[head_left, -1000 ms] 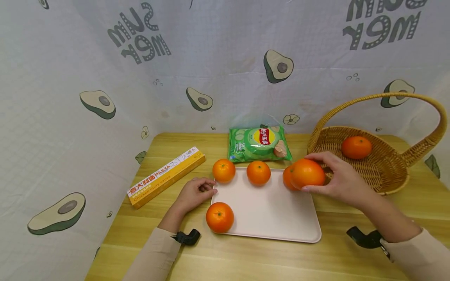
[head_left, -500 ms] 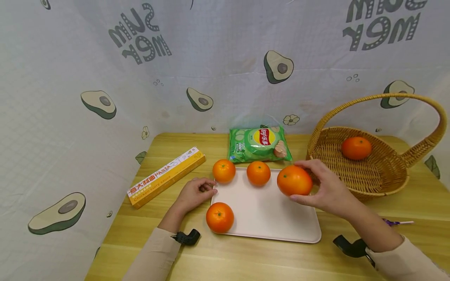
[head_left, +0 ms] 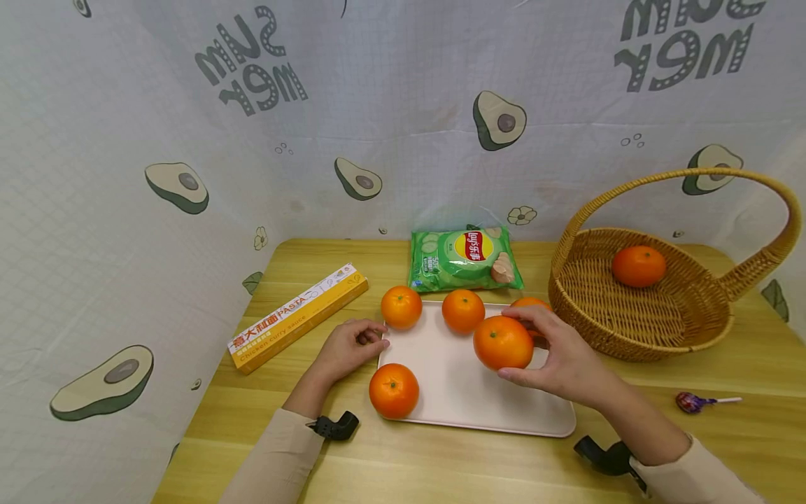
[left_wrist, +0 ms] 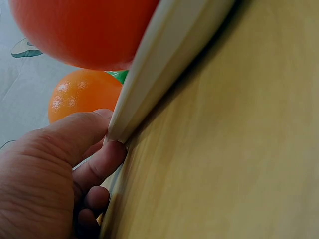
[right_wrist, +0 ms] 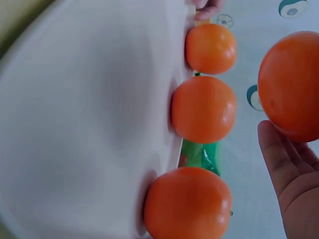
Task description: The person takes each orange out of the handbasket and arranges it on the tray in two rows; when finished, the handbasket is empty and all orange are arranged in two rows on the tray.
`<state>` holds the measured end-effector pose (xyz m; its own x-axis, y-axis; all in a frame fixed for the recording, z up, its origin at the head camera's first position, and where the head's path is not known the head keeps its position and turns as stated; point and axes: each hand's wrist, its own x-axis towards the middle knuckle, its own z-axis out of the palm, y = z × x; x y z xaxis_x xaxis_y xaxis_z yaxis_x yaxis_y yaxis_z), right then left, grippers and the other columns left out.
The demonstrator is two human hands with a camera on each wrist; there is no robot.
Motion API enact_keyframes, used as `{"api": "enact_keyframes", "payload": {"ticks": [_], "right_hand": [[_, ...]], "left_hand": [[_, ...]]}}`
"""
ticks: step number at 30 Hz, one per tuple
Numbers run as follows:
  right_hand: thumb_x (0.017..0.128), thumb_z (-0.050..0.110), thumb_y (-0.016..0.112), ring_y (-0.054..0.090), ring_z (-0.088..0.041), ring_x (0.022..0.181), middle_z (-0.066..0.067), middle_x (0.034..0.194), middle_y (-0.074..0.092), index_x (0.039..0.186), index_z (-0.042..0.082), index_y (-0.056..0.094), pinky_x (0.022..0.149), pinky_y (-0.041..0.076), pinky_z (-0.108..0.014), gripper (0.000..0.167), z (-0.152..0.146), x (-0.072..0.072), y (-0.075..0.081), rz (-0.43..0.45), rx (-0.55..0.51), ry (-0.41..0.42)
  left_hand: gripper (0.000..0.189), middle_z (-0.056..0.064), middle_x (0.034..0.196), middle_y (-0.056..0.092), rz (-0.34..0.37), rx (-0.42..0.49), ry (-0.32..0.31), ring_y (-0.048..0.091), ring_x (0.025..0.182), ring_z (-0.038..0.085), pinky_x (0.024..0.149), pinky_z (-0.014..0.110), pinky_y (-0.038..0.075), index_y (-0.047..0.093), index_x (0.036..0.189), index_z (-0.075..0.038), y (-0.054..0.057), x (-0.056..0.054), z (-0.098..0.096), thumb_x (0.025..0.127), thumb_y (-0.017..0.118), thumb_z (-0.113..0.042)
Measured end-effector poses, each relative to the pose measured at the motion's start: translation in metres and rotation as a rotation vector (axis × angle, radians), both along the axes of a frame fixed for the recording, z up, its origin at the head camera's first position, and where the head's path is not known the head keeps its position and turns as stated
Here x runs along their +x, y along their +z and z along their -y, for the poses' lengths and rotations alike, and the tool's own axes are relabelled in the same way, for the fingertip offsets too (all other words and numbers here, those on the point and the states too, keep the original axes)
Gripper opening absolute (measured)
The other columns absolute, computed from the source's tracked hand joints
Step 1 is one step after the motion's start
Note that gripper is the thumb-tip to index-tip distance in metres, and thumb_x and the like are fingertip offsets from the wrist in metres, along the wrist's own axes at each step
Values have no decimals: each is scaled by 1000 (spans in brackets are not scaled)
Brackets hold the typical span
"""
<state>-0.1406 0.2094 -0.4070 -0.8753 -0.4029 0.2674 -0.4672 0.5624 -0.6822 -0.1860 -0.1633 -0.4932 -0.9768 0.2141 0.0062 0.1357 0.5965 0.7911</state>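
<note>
My right hand grips an orange above the right half of a pale pink tray; the right wrist view shows this held orange lifted off the tray. At the tray's left edge, my left hand pinches the rim between thumb and forefinger, as the left wrist view shows. On the tray, one orange sits at the back left corner, another orange at the back middle, and a front left orange near the corner. A back right orange is partly hidden behind my right hand in the head view.
To the right stands a wicker basket with a tall handle and one orange inside. Behind the tray lies a green chip bag. A yellow pasta box lies at the left, and a lollipop at the right.
My right hand has carried its orange leftward and toward me, away from the basket and over the tray. The lollipop has come into view from behind the right arm. The left hand stays put.
</note>
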Motion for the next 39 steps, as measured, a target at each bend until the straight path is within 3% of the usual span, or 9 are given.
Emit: {"api": "enact_keyframes", "payload": {"ticks": [10,24,32,39], "right_hand": [[73,38,93,69,-19,99,-5,127,66,134,15,57,88,60,-33,75,9,4,-4,54,58,15],[77,32,91,65,-19,110,-5,134,61,137,13,53,88,60,-30,74,16,7,-17,136,-17,79],[79,35,89,61,-14,113,1,134,57,143,22,53,88,59,-25,74,18,8,-22,148,5,105],[79,44,87,64,-20,111,-5,136,61,142,14,54,89,59,-31,77,19,10,-23,209,60,120]], "left_hand": [[19,-7,87,71,0,-4,-1,60,83,11,76,23,50,76,107,-20,0,0,0,89,79,-26],[19,-8,88,70,9,-8,5,59,83,11,76,24,50,76,107,-21,0,-1,0,89,79,-27],[19,-8,88,69,-3,-15,9,59,84,12,76,24,49,76,107,-22,1,0,0,89,79,-27],[18,-8,89,69,-7,-20,12,59,84,11,76,25,50,76,106,-22,0,0,0,89,79,-27]]}}
